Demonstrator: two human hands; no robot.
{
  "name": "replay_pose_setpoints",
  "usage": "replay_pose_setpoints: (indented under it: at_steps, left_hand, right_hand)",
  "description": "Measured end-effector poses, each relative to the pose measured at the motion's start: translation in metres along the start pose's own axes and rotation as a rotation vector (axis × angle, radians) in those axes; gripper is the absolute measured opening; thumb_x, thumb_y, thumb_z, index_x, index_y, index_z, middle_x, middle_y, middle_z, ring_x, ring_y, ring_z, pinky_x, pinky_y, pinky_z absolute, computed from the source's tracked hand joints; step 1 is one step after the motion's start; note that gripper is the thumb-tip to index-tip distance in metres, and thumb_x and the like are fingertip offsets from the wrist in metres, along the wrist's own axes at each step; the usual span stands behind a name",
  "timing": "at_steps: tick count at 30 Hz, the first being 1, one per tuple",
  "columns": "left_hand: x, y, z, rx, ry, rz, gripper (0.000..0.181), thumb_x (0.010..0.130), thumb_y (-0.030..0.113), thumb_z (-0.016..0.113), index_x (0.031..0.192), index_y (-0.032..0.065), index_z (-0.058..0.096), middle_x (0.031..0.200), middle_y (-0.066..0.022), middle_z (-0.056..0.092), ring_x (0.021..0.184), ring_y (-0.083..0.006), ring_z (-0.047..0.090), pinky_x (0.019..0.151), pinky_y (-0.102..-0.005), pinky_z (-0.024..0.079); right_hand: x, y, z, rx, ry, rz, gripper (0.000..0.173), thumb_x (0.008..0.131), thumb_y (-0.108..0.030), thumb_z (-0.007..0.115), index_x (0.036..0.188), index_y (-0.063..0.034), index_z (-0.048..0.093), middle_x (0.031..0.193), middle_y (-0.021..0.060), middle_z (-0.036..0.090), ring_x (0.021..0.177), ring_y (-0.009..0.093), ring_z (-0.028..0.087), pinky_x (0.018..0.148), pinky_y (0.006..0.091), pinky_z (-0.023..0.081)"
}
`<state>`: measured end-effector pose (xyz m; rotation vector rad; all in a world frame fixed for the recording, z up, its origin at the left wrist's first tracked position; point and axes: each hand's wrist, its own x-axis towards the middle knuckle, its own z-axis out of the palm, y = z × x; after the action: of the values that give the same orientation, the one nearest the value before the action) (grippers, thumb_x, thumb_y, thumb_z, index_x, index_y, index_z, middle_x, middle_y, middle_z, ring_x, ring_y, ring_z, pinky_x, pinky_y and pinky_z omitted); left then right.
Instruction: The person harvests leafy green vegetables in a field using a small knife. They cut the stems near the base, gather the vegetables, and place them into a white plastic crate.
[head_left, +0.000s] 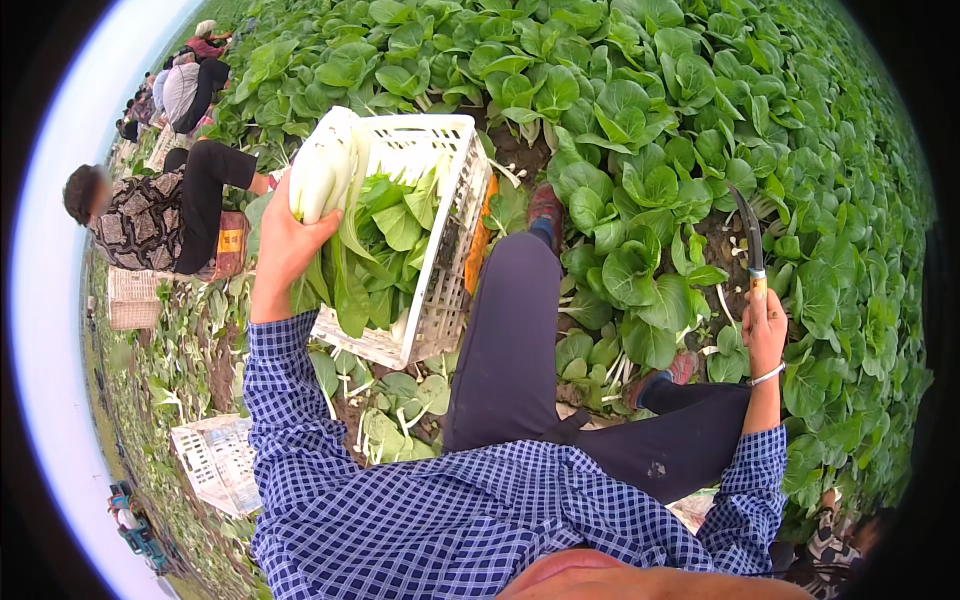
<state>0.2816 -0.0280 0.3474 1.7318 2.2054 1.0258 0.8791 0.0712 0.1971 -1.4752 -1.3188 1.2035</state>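
Note:
My left hand (296, 236) is closed around a bunch of bok choy (324, 169), its white stalks upward and its green leaves hanging down. It is over the left side of a white plastic crate (442, 255), which holds more bok choy leaves (397, 225). Out to the right, my right hand (765, 322) grips the wooden handle of a sickle (750, 229); the curved dark blade points away from me, over the plants. Between my hands are my bent knees in dark trousers.
Growing bok choy (660, 285) covers the ground ahead and right. Cut leaves (397, 420) lie on the soil near an empty white crate (217, 465). A person (150, 217) sits at left beside a beige crate (133, 298), with several more people beyond. Another person (832, 540) is at lower right.

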Motion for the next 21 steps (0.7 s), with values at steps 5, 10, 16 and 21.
replay_pose_setpoints:
  at_steps: [5, 10, 16, 21]
  left_hand:
    - [0.056, -0.088, 0.124, -0.066, -0.199, -0.277, 0.067, 0.067, 0.015, 0.078, 0.125, -0.0042, 0.052, 0.116, -0.0192, 0.064, 0.104, -0.0274, 0.063, 0.093, -0.0334, 0.048]
    - [0.085, -0.187, 0.224, -0.050, -0.313, -0.432, 0.050, 0.066, 0.022, 0.075, 0.111, 0.0008, 0.066, 0.106, -0.0173, 0.070, 0.096, -0.0269, 0.067, 0.088, -0.0364, 0.050]
    - [0.094, -0.211, 0.291, 0.304, -0.313, -0.664, 0.058, 0.078, 0.047, 0.068, 0.124, 0.0121, 0.061, 0.121, -0.0164, 0.065, 0.113, -0.0360, 0.060, 0.092, -0.0459, 0.047]
    - [0.092, -0.215, 0.296, 0.274, -0.388, -0.615, 0.066, 0.081, 0.045, 0.066, 0.137, 0.0141, 0.050, 0.125, -0.0154, 0.063, 0.119, -0.0363, 0.056, 0.096, -0.0461, 0.044]
  right_hand:
    - [0.003, 0.021, -0.001, -0.066, 0.018, 0.062, 0.024, 0.101, -0.026, 0.053, 0.093, -0.0045, 0.058, 0.055, -0.0048, 0.043, 0.042, 0.002, 0.033, 0.038, 0.0183, 0.024]
    - [0.002, 0.033, -0.015, -0.084, 0.036, 0.098, 0.019, 0.100, -0.023, 0.056, 0.099, -0.0043, 0.059, 0.060, -0.0078, 0.041, 0.048, 0.000, 0.033, 0.043, 0.0186, 0.024]
    - [0.006, 0.034, -0.016, -0.150, 0.055, 0.165, 0.018, 0.100, -0.023, 0.056, 0.097, -0.0049, 0.059, 0.060, -0.0084, 0.041, 0.048, 0.000, 0.034, 0.043, 0.0184, 0.025]
    - [0.009, 0.029, -0.011, -0.159, 0.036, 0.163, 0.020, 0.099, -0.024, 0.057, 0.092, -0.0051, 0.058, 0.061, -0.0080, 0.042, 0.050, 0.001, 0.035, 0.045, 0.0187, 0.027]
